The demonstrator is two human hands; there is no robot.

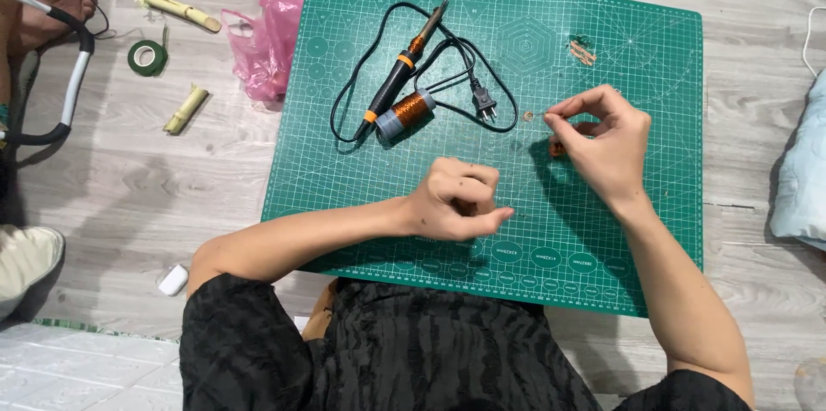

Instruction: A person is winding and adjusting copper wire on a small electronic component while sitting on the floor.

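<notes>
My left hand [456,200] hovers over the near middle of the green cutting mat [361,179], curled shut with thumb and forefinger pinched toward the right. My right hand [607,140] is further right and a little farther away, its thumb and forefinger pinched and pointing left. A small orange piece [557,149] peeks out under its thumb; whether the hand holds it is unclear. No wire shows between the hands. A tiny ring [527,116] lies just left of the right fingertips.
A black and orange soldering iron [404,62] with its cord and plug [484,104] lies beside a copper wire spool [406,111]. Copper scraps [582,51] sit far right. Off the mat: pink bag [271,32], green tape roll [148,58], bamboo pieces [185,110], another person's foot [52,2].
</notes>
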